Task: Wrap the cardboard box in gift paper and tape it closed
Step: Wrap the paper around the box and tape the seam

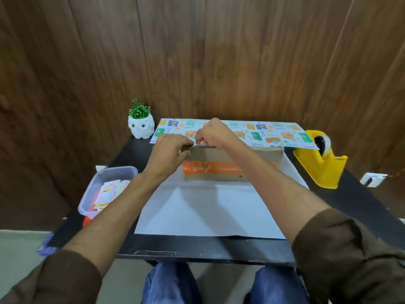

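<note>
At the centre of the black counter (197, 246) I find the cardboard box (232, 160), banded with orange tape along its near face. It sits on a sheet of gift paper (263, 132) laid white side up. The near part of the sheet lies flat toward me. The far part is folded forward over the box top, printed side showing, and overhangs the box on the right.

Left grip (173, 148): resting on the left end of the box top, fingers laid nearly straight across the paper's near edge, thumb against the front face. It presses and is not closed round anything.

Right grip (213, 133): just beside the left, narrow, fingers curled down and fingertips bunched on the paper's edge, pinching it. I cannot tell whether a piece of tape lies under them.

Also recorded:
- A yellow tape dispenser (322, 170) to the right of the box, its near end just under the paper's overhang.
- A white owl planter (141, 128) at the far left.
- A clear plastic tub (87, 205) of printed cards at the left edge.
</note>
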